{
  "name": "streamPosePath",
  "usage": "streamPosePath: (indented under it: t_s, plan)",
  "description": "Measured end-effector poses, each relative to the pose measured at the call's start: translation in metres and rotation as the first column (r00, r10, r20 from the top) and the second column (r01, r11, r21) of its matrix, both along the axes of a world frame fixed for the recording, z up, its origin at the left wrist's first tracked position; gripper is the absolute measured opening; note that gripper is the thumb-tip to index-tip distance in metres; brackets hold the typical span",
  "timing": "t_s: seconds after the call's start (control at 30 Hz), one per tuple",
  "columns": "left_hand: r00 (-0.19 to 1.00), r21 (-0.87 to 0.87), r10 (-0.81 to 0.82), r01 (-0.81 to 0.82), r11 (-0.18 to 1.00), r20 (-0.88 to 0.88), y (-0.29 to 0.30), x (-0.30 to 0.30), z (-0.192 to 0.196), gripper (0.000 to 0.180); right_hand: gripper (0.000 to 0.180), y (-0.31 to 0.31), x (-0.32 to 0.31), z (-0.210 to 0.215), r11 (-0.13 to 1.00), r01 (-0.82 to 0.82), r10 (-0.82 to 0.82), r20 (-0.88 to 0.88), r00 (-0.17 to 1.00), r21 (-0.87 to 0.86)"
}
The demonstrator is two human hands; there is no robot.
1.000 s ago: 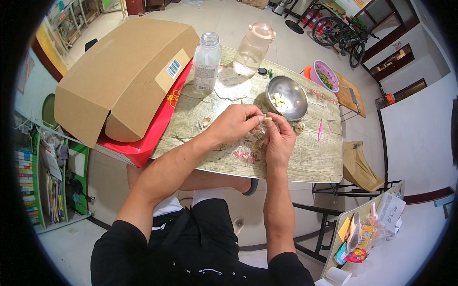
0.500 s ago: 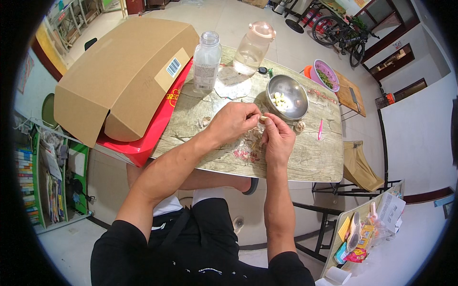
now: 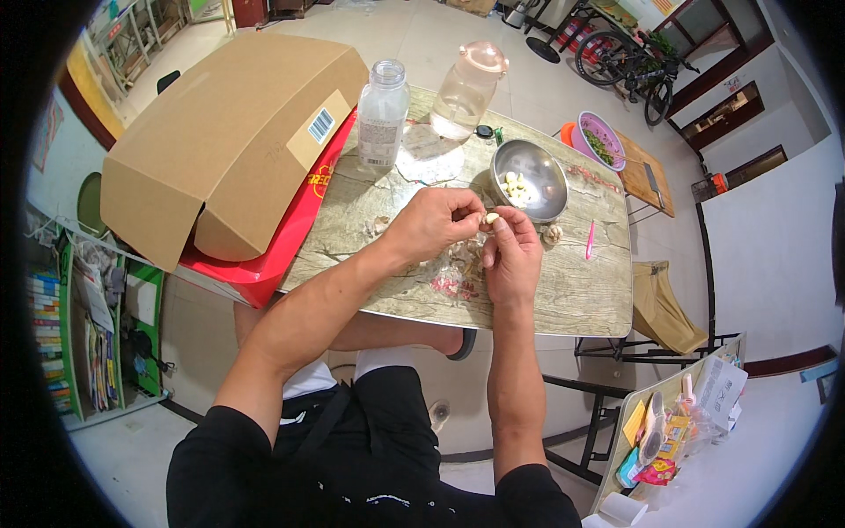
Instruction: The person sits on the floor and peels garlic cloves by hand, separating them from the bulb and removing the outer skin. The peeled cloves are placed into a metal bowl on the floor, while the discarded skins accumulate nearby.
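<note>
Between my two hands, above the table, is a pale garlic clove (image 3: 492,218). My right hand (image 3: 514,255) pinches it between thumb and forefinger. My left hand (image 3: 437,222) is closed at its side, its fingertips pressed together on what looks like a bit of the clove's skin. Just beyond, a steel bowl (image 3: 547,180) holds several peeled garlic cloves (image 3: 516,188). To the right of my right hand sits a garlic bulb (image 3: 553,234). Loose garlic skins (image 3: 459,268) lie scattered on the table below my hands.
A big cardboard box (image 3: 220,132) rests on a red tray (image 3: 255,273) at left. Behind my hands stand a clear bottle (image 3: 381,123) and a pink-lidded water jug (image 3: 459,97). A pink peeler-like tool (image 3: 591,239) lies at right on the wood-patterned table (image 3: 563,295).
The clove has turned in my fingers and more of its pale surface shows. My right hand has shifted very slightly; the left has hardly moved.
</note>
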State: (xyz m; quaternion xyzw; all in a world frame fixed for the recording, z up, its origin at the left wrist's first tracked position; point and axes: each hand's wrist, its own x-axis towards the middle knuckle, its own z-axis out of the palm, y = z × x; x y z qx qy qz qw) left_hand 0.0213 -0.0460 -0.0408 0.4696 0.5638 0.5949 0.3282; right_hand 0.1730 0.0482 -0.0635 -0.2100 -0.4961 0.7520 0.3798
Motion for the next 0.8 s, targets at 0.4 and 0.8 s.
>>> streamPosePath:
  t_s: [0.4,0.8]
  plan:
    - [0.983,0.107,0.056,-0.038,0.994,-0.173,-0.0014,-0.002,0.0026,0.014,0.018,0.0037,0.0029,-0.0028,0.982,-0.084,0.077,-0.047,0.996,-0.17]
    - [0.885,-0.04,0.189,-0.228,0.973,-0.425,-0.0048,-0.006,0.0067,0.013,0.023,0.0039,0.0038,0.0009,0.973,-0.088,0.065,-0.112,0.992,-0.215]
